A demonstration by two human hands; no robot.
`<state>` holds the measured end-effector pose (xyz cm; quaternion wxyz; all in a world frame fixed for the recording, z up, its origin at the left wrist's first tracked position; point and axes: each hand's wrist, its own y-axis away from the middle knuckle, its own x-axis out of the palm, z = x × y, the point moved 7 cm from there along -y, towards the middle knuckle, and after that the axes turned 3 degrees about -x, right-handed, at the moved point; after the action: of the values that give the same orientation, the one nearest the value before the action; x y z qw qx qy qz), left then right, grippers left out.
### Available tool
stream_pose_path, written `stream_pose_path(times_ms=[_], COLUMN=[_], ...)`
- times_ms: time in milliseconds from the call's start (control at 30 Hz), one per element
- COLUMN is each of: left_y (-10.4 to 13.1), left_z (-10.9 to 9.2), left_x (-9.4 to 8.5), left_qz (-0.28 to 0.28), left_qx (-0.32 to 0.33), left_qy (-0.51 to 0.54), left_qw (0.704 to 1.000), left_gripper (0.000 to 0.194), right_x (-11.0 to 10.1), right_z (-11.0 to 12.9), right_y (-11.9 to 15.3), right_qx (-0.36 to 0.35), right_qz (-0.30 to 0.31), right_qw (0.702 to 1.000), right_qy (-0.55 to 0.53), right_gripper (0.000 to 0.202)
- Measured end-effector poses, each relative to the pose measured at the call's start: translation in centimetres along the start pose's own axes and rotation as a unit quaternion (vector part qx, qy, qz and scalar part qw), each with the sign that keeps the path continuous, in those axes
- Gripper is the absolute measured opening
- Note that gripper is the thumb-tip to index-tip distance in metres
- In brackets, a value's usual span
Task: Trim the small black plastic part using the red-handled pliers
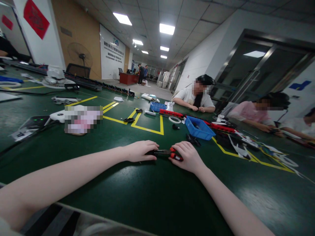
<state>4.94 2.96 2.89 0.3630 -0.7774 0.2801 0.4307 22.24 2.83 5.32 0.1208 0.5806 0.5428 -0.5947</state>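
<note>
In the head view, my right hand (188, 156) is closed around the red and black handles of a pair of pliers (173, 153). The plier jaws point left and meet a small black part (150, 152), whose kind I cannot make out. My left hand (142, 151) pinches that black part, mostly hidden by the fingers. Both hands are just above the green table (128, 190), near its middle. Beyond my right hand lie some black pieces (193, 140) and a blue bin (199, 127) with dark items inside.
A phone (83, 121) and a black device (31, 126) lie at left. Yellow tape (147, 130) marks the table. A second blue bin (157, 106), a tape roll (174, 120) and red strips (171, 113) are farther back. Several people sit across at the right.
</note>
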Motion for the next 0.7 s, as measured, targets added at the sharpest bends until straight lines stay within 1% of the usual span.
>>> stream_pose_path(times_ms=[100, 300, 467, 700], left_y=[0.01, -0.01, -0.02, 0.02], left_z=[0.04, 0.16, 0.28, 0.17], left_x=[0.03, -0.03, 0.07, -0.11], left_qz=[0.005, 0.008, 0.007, 0.000], left_qx=[-0.009, -0.029, -0.025, -0.028], left_qy=[-0.001, 0.003, 0.008, 0.018], left_qw=[1.000, 1.000, 1.000, 0.999], left_gripper=[0.033, 0.032, 0.032, 0.031], right_x=[-0.03, -0.28, -0.34, -0.61], right_z=[-0.02, 0.21, 0.34, 0.36], right_y=[0.06, 0.19, 0.22, 0.14], right_qx=[0.010, 0.000, -0.010, -0.002], right_qz=[0.004, -0.019, -0.026, -0.036], right_qw=[1.000, 0.999, 0.999, 0.998], right_qy=[-0.002, 0.032, 0.042, 0.042], right_gripper=[0.029, 0.028, 0.029, 0.031])
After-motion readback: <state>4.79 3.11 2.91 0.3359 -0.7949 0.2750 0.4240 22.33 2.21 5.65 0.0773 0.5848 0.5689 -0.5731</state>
